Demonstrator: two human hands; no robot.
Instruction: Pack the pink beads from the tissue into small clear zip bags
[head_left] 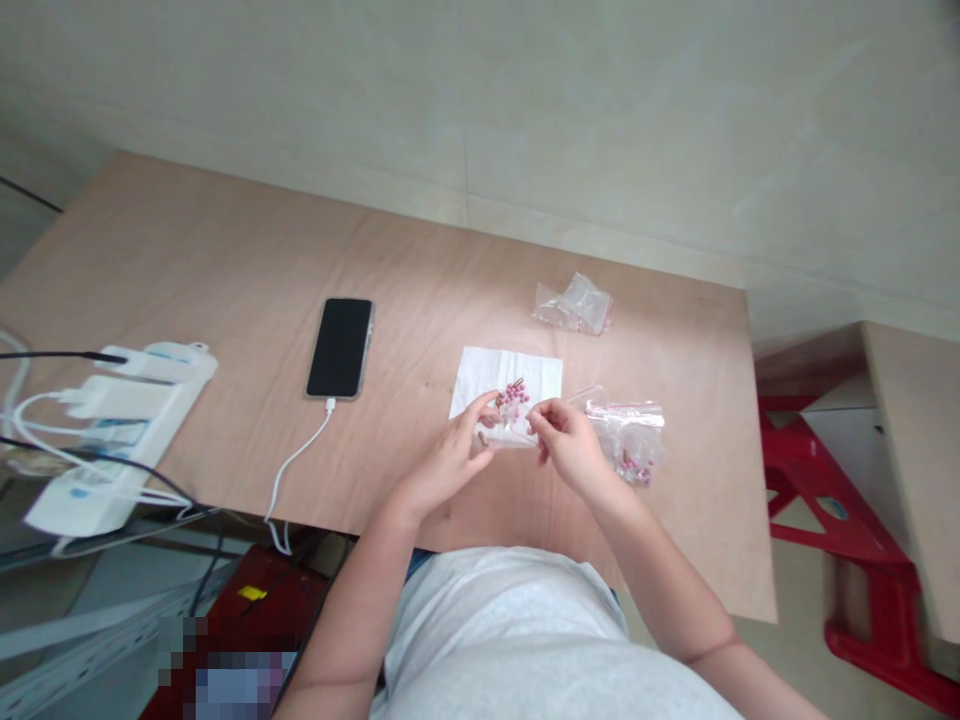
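Note:
A white paper sheet (469,375) lies on the table with a small pile of pink and gold-brown beads (513,393) on it. My left hand (450,450) is at the sheet's near left edge, its thumb and fingers apart beside the beads. Close on the right, my right hand (564,438) is closed in a pinch over the sheet's right side. Whatever sits between those fingertips is too small to make out. Just beyond the right hand, a clear plastic bag (634,425) holds several pink and brown beads in its lower end.
Farther back lies another crumpled clear bag (576,303). A phone (340,348) on a white charging cable (296,455) rests left of the sheet. At the table's left edge is a power strip (142,450) with several plugs. Red stools (832,490) stand right of the table (225,260).

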